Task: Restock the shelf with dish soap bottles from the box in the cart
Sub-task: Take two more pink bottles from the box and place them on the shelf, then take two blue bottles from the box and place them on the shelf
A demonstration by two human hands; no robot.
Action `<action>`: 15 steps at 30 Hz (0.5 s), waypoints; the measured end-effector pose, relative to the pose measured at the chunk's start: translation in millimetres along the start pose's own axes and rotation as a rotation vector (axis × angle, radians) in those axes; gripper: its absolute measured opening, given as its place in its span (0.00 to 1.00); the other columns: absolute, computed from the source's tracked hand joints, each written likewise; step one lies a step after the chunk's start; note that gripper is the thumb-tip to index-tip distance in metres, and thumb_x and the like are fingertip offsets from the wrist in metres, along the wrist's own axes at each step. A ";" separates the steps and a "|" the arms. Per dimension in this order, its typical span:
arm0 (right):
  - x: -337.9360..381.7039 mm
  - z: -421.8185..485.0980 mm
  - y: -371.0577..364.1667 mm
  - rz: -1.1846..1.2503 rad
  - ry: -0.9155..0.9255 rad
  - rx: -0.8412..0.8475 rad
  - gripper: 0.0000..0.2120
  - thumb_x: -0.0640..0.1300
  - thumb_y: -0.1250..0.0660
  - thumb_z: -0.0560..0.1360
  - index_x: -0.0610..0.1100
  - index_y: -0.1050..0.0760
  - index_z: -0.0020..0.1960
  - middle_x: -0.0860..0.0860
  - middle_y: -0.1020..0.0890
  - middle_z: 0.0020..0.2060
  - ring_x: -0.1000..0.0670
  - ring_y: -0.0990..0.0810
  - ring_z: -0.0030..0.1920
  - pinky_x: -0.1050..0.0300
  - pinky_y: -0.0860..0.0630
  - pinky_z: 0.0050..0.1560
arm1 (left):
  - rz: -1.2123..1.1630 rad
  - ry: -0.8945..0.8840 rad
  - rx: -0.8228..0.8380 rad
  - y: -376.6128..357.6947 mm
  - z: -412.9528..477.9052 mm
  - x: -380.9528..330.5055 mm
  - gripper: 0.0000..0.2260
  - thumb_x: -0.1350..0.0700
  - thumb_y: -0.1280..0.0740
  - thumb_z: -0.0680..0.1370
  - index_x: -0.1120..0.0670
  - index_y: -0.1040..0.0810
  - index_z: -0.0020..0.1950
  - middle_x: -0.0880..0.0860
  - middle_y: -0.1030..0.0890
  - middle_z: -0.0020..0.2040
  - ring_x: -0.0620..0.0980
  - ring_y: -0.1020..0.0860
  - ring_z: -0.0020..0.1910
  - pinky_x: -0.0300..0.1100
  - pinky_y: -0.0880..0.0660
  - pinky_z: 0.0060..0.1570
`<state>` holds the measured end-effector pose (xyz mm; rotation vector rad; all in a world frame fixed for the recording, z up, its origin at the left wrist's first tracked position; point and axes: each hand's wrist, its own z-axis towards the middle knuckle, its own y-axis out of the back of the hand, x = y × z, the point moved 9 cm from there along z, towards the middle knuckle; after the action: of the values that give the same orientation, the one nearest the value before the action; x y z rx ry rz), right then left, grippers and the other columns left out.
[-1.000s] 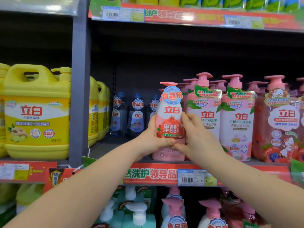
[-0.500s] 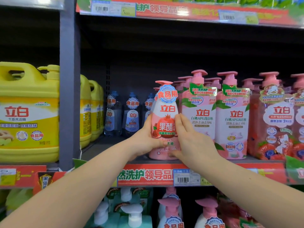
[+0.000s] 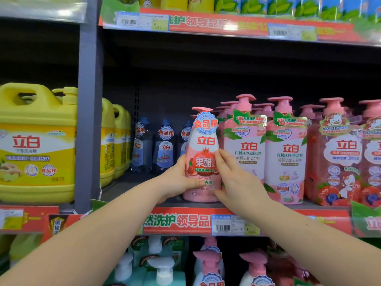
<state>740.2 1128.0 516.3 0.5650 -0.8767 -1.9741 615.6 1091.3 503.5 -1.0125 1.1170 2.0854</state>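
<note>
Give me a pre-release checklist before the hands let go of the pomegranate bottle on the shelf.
1. Pomegranate bottle upright: ok.
2. Base resting on the shelf, near the front edge: ok, as far as it shows.
3. Label facing out: ok.
4. Left hand and right hand both gripping its sides: ok.
5. In line beside the peach pump bottles: ok.
6. Free space to its left before the blue bottles: ok.
</note>
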 end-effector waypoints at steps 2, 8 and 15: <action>-1.0 -1.3 2.9 0.035 0.038 0.019 0.40 0.51 0.37 0.75 0.49 0.59 0.77 0.58 0.54 0.76 0.48 0.26 0.60 0.61 0.35 0.43 | 0.033 0.019 -0.026 1.9 -1.4 0.7 0.33 0.60 0.27 0.70 0.51 0.39 0.71 0.51 0.21 0.59 0.49 0.23 0.58 0.47 0.27 0.62; 2.4 -7.2 20.5 0.119 0.065 -0.003 0.31 0.50 0.40 0.76 0.49 0.48 0.76 0.55 0.43 0.73 0.48 0.26 0.61 0.53 0.26 0.49 | 0.256 0.036 -0.236 20.3 -19.8 -8.7 0.20 0.55 0.28 0.72 0.54 0.27 0.63 0.53 0.20 0.60 0.50 0.22 0.57 0.46 0.27 0.60; 68.3 -17.1 32.7 0.029 0.405 -0.108 0.25 0.51 0.38 0.73 0.48 0.33 0.69 0.49 0.30 0.67 0.44 0.31 0.65 0.50 0.36 0.63 | 1.260 -0.068 -0.397 45.9 -98.2 -46.3 0.21 0.44 0.38 0.76 0.51 0.30 0.65 0.53 0.26 0.60 0.55 0.27 0.60 0.52 0.26 0.54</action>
<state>734.4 1051.3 526.5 0.8457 -0.5208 -1.7805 641.6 978.5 525.4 -0.3168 1.5497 3.3785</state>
